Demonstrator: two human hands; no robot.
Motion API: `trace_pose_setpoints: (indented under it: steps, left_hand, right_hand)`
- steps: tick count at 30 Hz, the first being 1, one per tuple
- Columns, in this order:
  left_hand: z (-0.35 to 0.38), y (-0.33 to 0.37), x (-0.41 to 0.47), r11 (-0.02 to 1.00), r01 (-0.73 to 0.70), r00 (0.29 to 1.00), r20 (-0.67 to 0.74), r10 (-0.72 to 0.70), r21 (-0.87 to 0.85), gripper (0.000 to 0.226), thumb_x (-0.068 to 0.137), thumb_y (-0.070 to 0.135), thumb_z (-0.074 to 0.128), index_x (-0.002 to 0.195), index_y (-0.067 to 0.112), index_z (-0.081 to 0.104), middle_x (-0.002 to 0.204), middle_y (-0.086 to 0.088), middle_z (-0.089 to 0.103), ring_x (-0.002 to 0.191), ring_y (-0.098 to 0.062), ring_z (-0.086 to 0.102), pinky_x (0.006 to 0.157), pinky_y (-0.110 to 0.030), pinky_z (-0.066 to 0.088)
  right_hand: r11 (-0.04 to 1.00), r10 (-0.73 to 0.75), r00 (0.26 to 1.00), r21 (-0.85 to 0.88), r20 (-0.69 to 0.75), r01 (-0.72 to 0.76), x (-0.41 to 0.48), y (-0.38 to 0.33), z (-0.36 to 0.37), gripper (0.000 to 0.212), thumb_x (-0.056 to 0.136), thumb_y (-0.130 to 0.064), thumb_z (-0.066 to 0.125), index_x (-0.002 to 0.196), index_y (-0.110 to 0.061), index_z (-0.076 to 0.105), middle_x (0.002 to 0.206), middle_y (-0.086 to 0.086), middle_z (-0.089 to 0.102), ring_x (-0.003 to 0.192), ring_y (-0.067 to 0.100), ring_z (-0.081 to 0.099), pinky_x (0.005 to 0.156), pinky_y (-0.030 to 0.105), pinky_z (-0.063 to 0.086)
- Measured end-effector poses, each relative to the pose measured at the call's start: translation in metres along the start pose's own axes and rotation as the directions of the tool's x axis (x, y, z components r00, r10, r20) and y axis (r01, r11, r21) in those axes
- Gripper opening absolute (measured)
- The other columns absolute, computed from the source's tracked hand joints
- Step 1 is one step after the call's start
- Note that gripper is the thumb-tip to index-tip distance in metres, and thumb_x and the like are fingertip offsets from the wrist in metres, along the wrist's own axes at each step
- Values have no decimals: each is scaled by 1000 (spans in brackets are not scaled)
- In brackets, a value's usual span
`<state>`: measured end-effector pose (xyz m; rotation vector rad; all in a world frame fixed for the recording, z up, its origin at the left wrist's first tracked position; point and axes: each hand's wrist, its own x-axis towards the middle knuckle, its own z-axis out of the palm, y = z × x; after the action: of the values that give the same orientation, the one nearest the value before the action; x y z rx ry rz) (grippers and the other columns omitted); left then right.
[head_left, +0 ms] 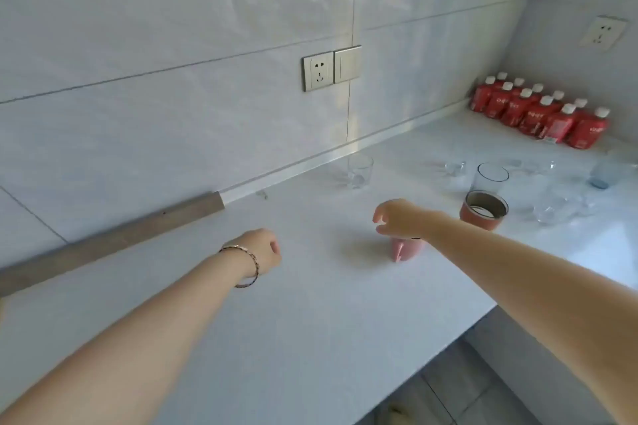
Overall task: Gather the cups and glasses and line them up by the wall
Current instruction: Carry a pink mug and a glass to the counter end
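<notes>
A small pink cup stands on the white counter, partly hidden under my right wrist. My right hand hovers just above it with the fingers apart, holding nothing. My left hand, with a bracelet on its wrist, hangs over the counter to the left, its fingers curled in and empty. One clear glass stands close to the wall. To the right are a second pink cup with a metal lining, a tall clear glass, a small clear glass, low clear glasses and a blue glass.
Several red bottles fill the far right corner. A socket and switch are on the tiled wall. A wooden strip lies along the wall's foot at left. The counter's front edge drops to the floor at lower right.
</notes>
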<state>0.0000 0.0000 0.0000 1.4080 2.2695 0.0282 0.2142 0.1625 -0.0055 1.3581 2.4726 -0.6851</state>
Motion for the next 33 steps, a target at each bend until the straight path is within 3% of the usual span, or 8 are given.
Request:
trace_pose_setpoints:
  steps: [6,9,11,18,23,26,29,33]
  left_hand:
    - [53,35,52,999,44,990,136,-44,7,21,86,27,48,103,22,61,117,0,63,106,-24,60,93,-33,48]
    - [63,54,82,995,91,987,140,-83,-50,22,87,27,48,105,24,60,111,1,65,102,-24,62,92,-33,50]
    - [66,66,100,983,137,981,156,-117,-124,22,87,26,48,105,24,60,105,2,66,99,-23,63,91,-33,50]
    - [66,105,162,915,228,972,129,-195,-333,20,88,18,52,106,22,59,99,3,62,90,-19,61,85,-29,48]
    - [35,138,240,937,106,993,-22,-120,-333,69,83,22,63,141,18,27,142,-5,38,129,-21,43,105,-33,37]
    - [13,160,300,953,41,995,-78,-67,-299,91,78,26,70,147,21,11,156,-1,15,141,-19,26,111,-34,30]
    - [9,173,351,982,14,1000,0,-14,-188,108,69,31,77,147,26,2,159,5,1,145,-16,17,115,-39,29]
    - [17,180,375,982,15,995,103,4,-189,97,66,25,78,143,29,19,152,3,22,131,-20,43,104,-40,43]
  right_hand:
    - [983,158,982,-81,-101,-167,32,68,22,53,78,-40,61,126,-22,48,127,6,42,121,28,41,89,35,41]
    - [986,164,986,-35,4,-164,53,92,25,89,69,-53,69,141,-24,27,134,8,37,122,32,43,95,40,43]
    - [985,150,986,78,72,-156,62,101,25,97,66,-56,70,144,-26,21,134,6,39,118,31,50,92,38,47]
    - [950,52,991,301,120,-87,100,136,-3,89,62,-48,76,139,-30,34,126,-3,50,113,19,54,91,32,49]
    - [948,32,999,316,6,-33,151,150,-44,87,63,-43,78,137,-30,35,128,-3,49,112,21,54,88,31,47]
    - [952,30,998,305,-58,-11,180,154,-64,87,64,-39,78,138,-30,34,133,-3,46,115,23,53,87,31,45]
    - [957,32,996,291,-80,-8,203,158,-75,87,65,-38,79,139,-30,34,134,-3,45,115,23,53,87,30,44]
    - [958,27,997,288,-71,-5,215,159,-76,88,63,-39,79,138,-31,34,133,-4,46,114,22,53,90,32,47]
